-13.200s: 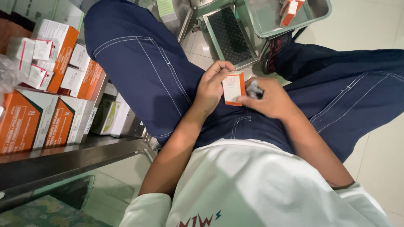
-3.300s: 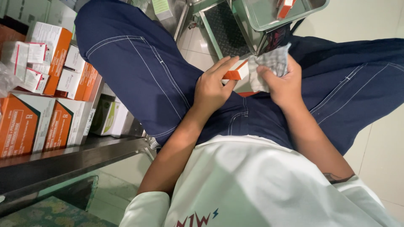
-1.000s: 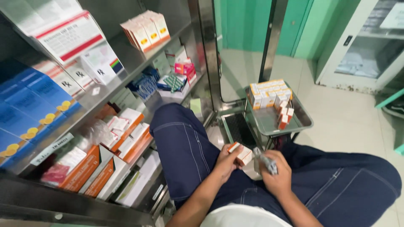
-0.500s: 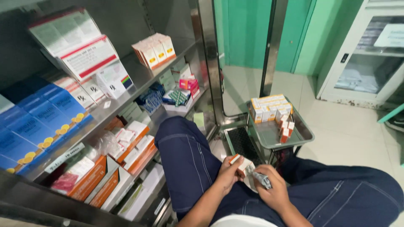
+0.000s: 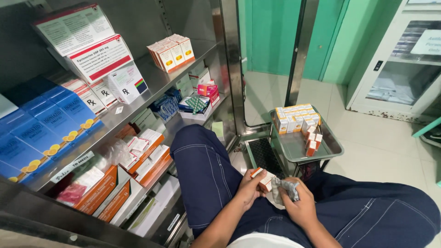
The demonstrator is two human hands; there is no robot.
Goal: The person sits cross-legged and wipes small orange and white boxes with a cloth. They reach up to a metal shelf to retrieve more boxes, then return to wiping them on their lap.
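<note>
Steel shelving [image 5: 151, 87] fills the frame from seven to twelve o'clock, stocked with blue cartons [image 5: 41, 128] and orange-and-white boxes [image 5: 142, 151]. At three o'clock from the shelving, a metal tray [image 5: 330, 149] carries rows of small orange-and-white cartons [image 5: 296, 119]. At six o'clock, over the lap in dark blue trousers [image 5: 206, 170], the left hand [image 5: 248, 188] is closed around a small orange-and-white box [image 5: 262, 178]. Just at its three o'clock, the right hand [image 5: 301, 206] grips a crumpled silver blister strip [image 5: 285, 188], which touches the box.
</note>
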